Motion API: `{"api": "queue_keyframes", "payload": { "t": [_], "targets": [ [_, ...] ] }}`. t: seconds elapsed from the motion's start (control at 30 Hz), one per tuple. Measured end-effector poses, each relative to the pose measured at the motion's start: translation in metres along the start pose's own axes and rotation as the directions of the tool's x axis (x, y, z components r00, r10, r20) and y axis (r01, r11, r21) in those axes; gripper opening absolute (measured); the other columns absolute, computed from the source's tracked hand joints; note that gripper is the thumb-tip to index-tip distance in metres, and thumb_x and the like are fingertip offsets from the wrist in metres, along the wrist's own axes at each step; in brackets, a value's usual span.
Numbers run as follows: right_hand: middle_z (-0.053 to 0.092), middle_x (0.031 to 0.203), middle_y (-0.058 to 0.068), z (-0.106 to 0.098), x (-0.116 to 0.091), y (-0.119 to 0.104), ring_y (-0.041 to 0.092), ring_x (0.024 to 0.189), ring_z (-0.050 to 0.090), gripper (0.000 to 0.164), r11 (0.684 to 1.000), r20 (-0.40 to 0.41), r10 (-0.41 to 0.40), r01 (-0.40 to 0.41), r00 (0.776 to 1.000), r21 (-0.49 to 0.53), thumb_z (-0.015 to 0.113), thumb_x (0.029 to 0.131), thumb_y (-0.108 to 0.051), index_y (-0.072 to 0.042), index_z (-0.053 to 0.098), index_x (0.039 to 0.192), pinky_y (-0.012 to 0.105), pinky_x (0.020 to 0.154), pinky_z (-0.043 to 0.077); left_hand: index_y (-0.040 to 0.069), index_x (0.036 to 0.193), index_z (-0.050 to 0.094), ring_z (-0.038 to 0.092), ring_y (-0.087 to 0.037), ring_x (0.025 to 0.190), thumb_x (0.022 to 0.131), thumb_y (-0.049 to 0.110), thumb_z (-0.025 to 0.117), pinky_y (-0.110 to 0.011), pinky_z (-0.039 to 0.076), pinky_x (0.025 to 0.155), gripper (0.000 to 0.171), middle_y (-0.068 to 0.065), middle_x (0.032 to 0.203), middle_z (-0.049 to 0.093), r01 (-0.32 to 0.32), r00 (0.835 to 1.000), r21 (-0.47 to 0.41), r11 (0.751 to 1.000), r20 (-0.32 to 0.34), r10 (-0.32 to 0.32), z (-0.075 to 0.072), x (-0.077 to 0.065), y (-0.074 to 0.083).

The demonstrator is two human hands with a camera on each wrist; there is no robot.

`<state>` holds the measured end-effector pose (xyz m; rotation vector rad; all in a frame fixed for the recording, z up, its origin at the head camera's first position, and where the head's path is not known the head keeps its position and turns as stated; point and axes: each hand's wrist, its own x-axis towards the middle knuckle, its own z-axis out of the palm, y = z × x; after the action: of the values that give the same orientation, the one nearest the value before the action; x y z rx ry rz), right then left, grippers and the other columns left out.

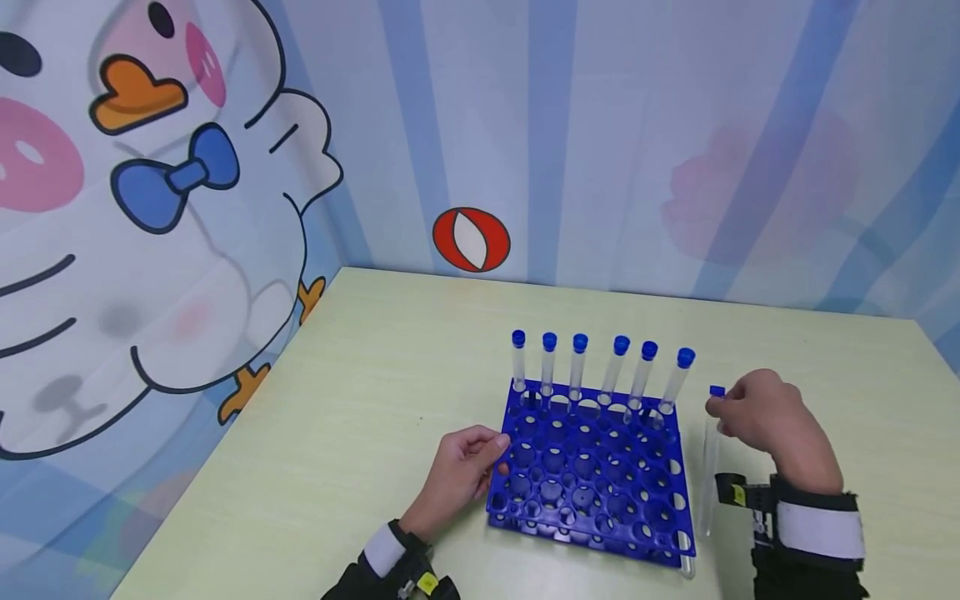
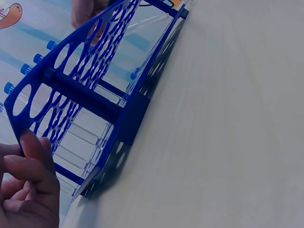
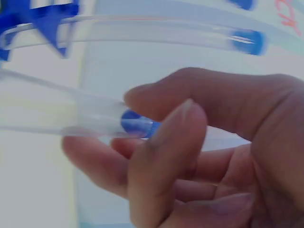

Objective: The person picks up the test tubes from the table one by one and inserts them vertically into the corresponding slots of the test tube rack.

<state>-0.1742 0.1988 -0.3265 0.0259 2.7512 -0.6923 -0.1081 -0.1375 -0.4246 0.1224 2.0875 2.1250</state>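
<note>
A blue test tube rack [image 1: 592, 467] with rows of round holes stands on the table. Along its back row, several clear test tubes [image 1: 577, 367] with blue caps stick up, some leaning. My left hand [image 1: 463, 467] grips the rack's left edge, the thumb on top; in the left wrist view its fingers [image 2: 35, 142] are at the rack's corner. To the right of the rack, my right hand [image 1: 768, 417] pinches a capped test tube [image 1: 708, 475] near its blue cap, and the tube hangs almost upright. The right wrist view shows that tube's cap [image 3: 135, 122] between thumb and fingers.
A clear rounded tube end [image 1: 687, 567] shows below the rack's front right corner. The pale table [image 1: 360, 400] reaches back to a blue striped backdrop [image 1: 615, 150], with a cartoon-printed panel [image 1: 172, 292] along the left.
</note>
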Motion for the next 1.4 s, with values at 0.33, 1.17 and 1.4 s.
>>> {"api": "queue_keyframes", "payload": {
  "t": [0.33, 1.17, 1.4],
  "targets": [
    [0.064, 0.076, 0.018, -0.01, -0.037, -0.027, 0.024, 0.061, 0.058, 0.036, 0.997, -0.333, -0.033, 0.057, 0.942, 0.061, 0.052, 0.088, -0.027, 0.007, 0.054, 0.098, 0.03, 0.045, 0.041, -0.012, 0.099, 0.058, 0.042, -0.014, 0.046, 0.094, 0.015, 0.053, -0.019, 0.035, 0.04, 0.028, -0.008, 0.07, 0.062, 0.0, 1.0, -0.007, 1.0, -0.008, 0.0, -0.002, -0.001, -0.001],
    [0.068, 0.085, 0.012, 0.043, -0.05, -0.142, 0.021, 0.064, 0.061, 0.023, 0.879, -0.583, -0.348, 0.471, 0.734, 0.068, 0.061, 0.088, -0.023, -0.003, 0.059, 0.097, 0.03, 0.051, 0.047, -0.012, 0.1, 0.058, 0.042, -0.012, 0.043, 0.094, 0.013, 0.053, -0.019, 0.034, 0.038, 0.027, -0.012, 0.07, 0.063, -0.018, 1.0, -0.014, 1.0, 0.006, 0.018, -0.001, 0.001, 0.001],
    [0.069, 0.085, 0.009, 0.065, -0.034, -0.161, 0.018, 0.061, 0.061, 0.024, 0.839, -0.595, -0.383, 0.536, 0.707, 0.097, 0.063, 0.087, -0.024, -0.003, 0.061, 0.098, 0.028, 0.049, 0.046, -0.011, 0.098, 0.059, 0.043, -0.011, 0.043, 0.094, 0.014, 0.053, -0.019, 0.035, 0.038, 0.026, -0.01, 0.069, 0.063, -0.009, 1.0, -0.009, 1.0, 0.008, 0.009, -0.001, -0.001, 0.0]
  ]
}}
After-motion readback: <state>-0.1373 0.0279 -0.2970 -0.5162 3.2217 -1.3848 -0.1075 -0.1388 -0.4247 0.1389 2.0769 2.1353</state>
